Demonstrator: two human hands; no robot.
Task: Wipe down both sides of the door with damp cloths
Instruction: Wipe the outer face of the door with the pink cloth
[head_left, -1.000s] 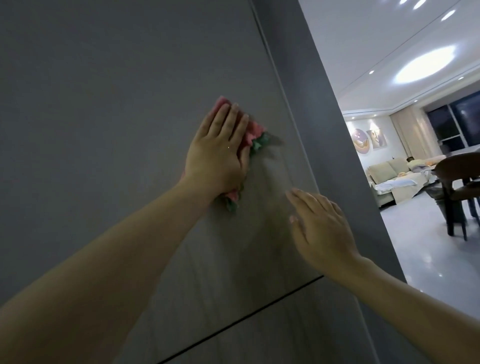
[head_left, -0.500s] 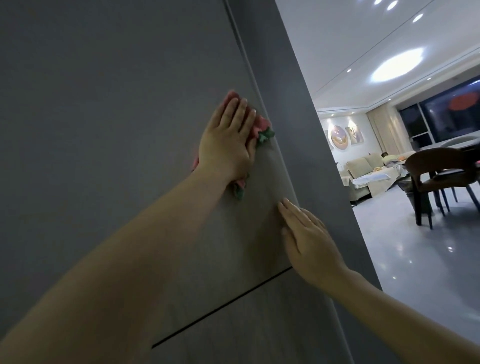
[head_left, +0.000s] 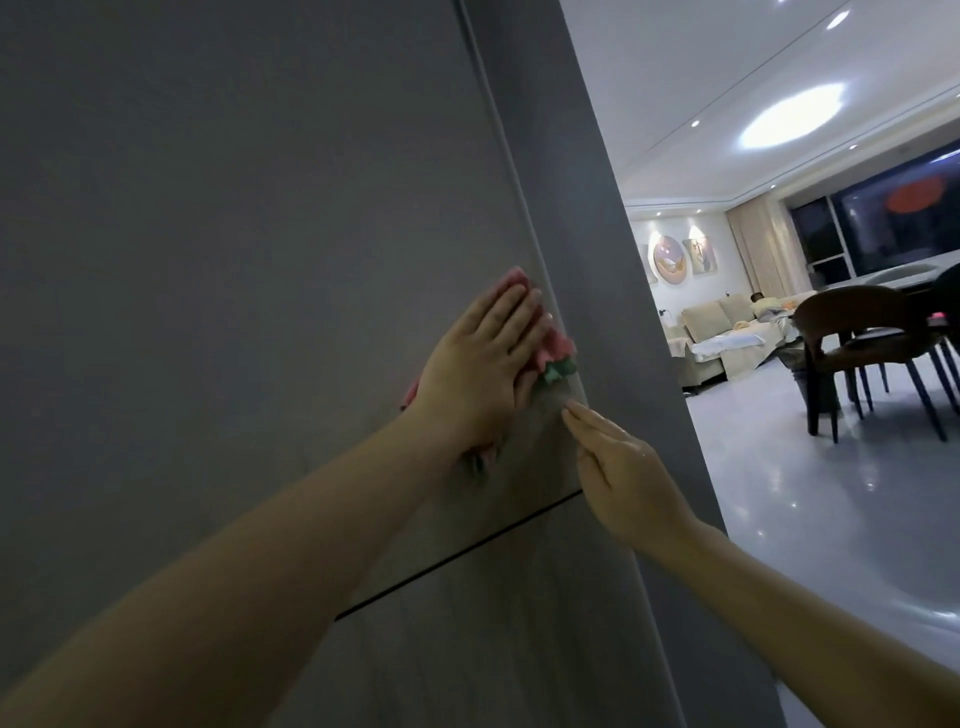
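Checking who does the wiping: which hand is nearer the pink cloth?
Left. The left hand presses flat on the pink cloth against the door. The right hand is below and to the right, fingertips just short of the cloth.

Mostly hidden under the left hand (head_left: 480, 364): the pink-and-green cloth (head_left: 556, 358), showing only past the fingertips, at the wrist and toward the edge of the door (head_left: 234, 234). Cut off by the picture's edges: the door at top, left and bottom, both forearms low down, and right of the door the dining chair (head_left: 862, 343) and counter (head_left: 883, 275). Too small and far beyond the door to tell: a figure on the sofa (head_left: 711, 322), and, blurred at the door's edge, the fingertips of the right hand (head_left: 623, 467).
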